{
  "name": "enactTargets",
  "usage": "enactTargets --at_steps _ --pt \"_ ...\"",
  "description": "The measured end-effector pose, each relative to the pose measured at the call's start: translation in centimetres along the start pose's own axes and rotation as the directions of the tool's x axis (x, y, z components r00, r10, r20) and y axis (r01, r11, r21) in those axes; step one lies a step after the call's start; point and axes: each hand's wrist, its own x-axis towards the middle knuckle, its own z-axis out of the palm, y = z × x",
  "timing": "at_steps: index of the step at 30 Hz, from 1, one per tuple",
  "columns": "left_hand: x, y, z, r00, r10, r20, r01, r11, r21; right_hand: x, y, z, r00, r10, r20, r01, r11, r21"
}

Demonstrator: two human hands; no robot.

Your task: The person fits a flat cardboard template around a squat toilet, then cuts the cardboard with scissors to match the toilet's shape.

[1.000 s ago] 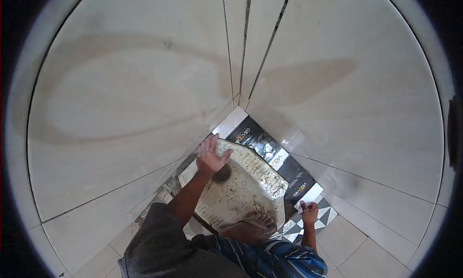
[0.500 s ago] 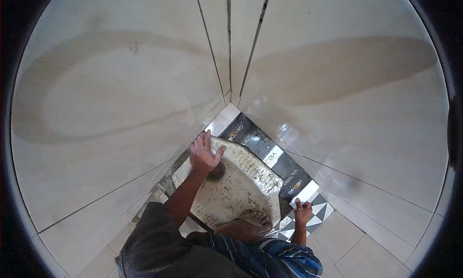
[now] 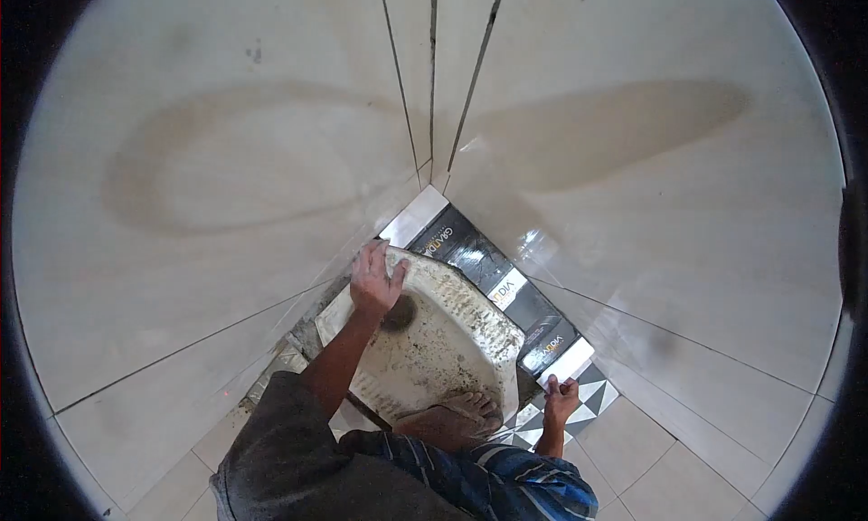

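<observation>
Both hands are low in the head view, well apart from each other. Reaching forward on a bare arm, the left hand (image 3: 373,281) lies with its fingers spread flat over the far rim of a dirty squat toilet pan (image 3: 434,349), just above the dark drain hole (image 3: 399,313); it presses on the rim rather than clamps around it. On the other side of the pan, the right hand (image 3: 561,398) is curled into a loose fist at the near end of a dark printed strip (image 3: 506,290) that runs along the foot of the right wall; whether it grips anything I cannot tell at this size.

That pan is white under brown grime and sits in the corner where two walls of large pale tiles (image 3: 226,159) meet, its far rim close to the left wall. White lettering and pale blocks mark the strip, which lies just beside the pan's right edge. At the pan's near end a bare foot (image 3: 457,419) rests on the rim. Black-and-white patterned floor tiles (image 3: 565,412) show beside the right hand, with plain pale floor tiles nearer the frame edge. Rough grey mortar shows along the pan's left side. At the bottom are a dark grey garment (image 3: 298,467) and a blue striped cloth (image 3: 506,485) worn by the person.
</observation>
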Motion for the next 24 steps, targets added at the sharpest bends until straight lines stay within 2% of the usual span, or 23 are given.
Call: enactTargets --at_steps 1,4,5,6,7,8,10,11,12,13,14,15,16,17,18,19,20,21,22,24 --pt "0.2 0.1 -0.1 0.998 -0.06 -0.003 0.06 0.997 -0.045 0.0 -0.2 -0.1 1.0 -0.003 0.002 0.003 1.0 0.001" --pt "0.2 -0.7 1.5 0.991 -0.12 -0.061 0.112 0.986 -0.121 -0.3 -1.2 -0.8 0.999 0.049 0.015 -0.05 0.998 0.044" --pt "-0.1 -0.9 1.9 0.991 -0.122 -0.055 0.114 0.986 -0.123 -0.3 -1.6 -0.9 0.995 0.09 0.052 -0.098 0.975 0.201" --pt "-0.1 -0.5 2.0 0.979 -0.195 -0.062 0.184 0.972 -0.147 -0.1 -1.6 -1.0 0.988 0.122 0.092 -0.147 0.924 0.352" --pt "-0.1 -0.1 2.2 0.961 -0.268 -0.067 0.253 0.952 -0.172 -0.1 -1.7 -1.3 0.979 0.14 0.149 -0.186 0.912 0.365" --pt "-0.1 0.1 2.5 0.961 -0.268 -0.061 0.254 0.951 -0.175 -0.1 -1.7 -1.3 0.979 0.143 0.144 -0.187 0.913 0.363" --pt "0.0 0.6 3.0 0.943 -0.156 -0.295 0.133 0.986 -0.098 -0.4 -2.3 -1.2 0.966 0.182 0.183 -0.237 0.907 0.347" --pt "0.2 0.9 3.4 0.945 -0.159 -0.286 0.134 0.985 -0.105 -0.4 -2.6 -1.3 0.962 0.208 0.174 -0.258 0.899 0.355" --pt "0.8 1.3 3.4 0.91 -0.314 -0.27 0.273 0.945 -0.18 -0.1 -2.4 -1.2 0.963 0.2 0.18 -0.242 0.937 0.253" --pt "1.4 1.4 3.4 0.854 -0.46 -0.243 0.405 0.881 -0.246 0.2 -2.1 -1.0 0.964 0.186 0.189 -0.233 0.935 0.268" --pt "1.5 1.0 3.8 0.856 -0.463 -0.231 0.409 0.879 -0.247 0.2 -1.8 -1.1 0.964 0.176 0.197 -0.227 0.932 0.281" --pt "1.5 0.3 4.7 0.829 -0.463 -0.314 0.411 0.885 -0.219 0.0 -2.5 -0.5 0.972 0.19 0.135 -0.223 0.927 0.3" --pt "1.4 0.4 5.0 0.801 -0.46 -0.383 0.417 0.888 -0.194 0.6 -1.7 -0.5 0.971 0.213 0.108 -0.233 0.944 0.235" --pt "1.1 0.3 5.3 0.807 -0.461 -0.37 0.393 0.886 -0.246 1.2 -0.5 -0.7 0.98 0.189 0.06 -0.195 0.974 0.117" --pt "1.2 0.6 4.9 0.813 -0.463 -0.353 0.369 0.878 -0.304 1.4 0.7 -1.1 0.998 0.033 0.059 -0.037 0.996 0.077" --pt "1.1 0.3 5.5 0.789 -0.492 -0.368 0.405 0.867 -0.291 1.7 0.7 -1.2 1.0 -0.016 0.018 0.02 0.977 -0.214" --pt "1.2 0.1 6.2 0.763 -0.516 -0.389 0.435 0.855 -0.281 2.5 3.3 -1.1 0.995 -0.091 -0.045 0.075 0.96 -0.27" --pt "1.2 0.2 6.5 0.773 -0.522 -0.36 0.431 0.849 -0.305 2.0 2.3 -0.9 0.999 -0.006 -0.035 0.004 0.997 -0.076" --pt "1.3 0.3 6.2 0.768 -0.521 -0.373 0.399 0.844 -0.358 1.9 1.8 -1.0 0.999 0.051 -0.004 -0.051 0.999 0.016" --pt "1.3 0.0 6.5 0.763 -0.517 -0.387 0.361 0.838 -0.408 1.1 0.5 -1.0 0.995 0.046 0.093 -0.059 0.988 0.145"
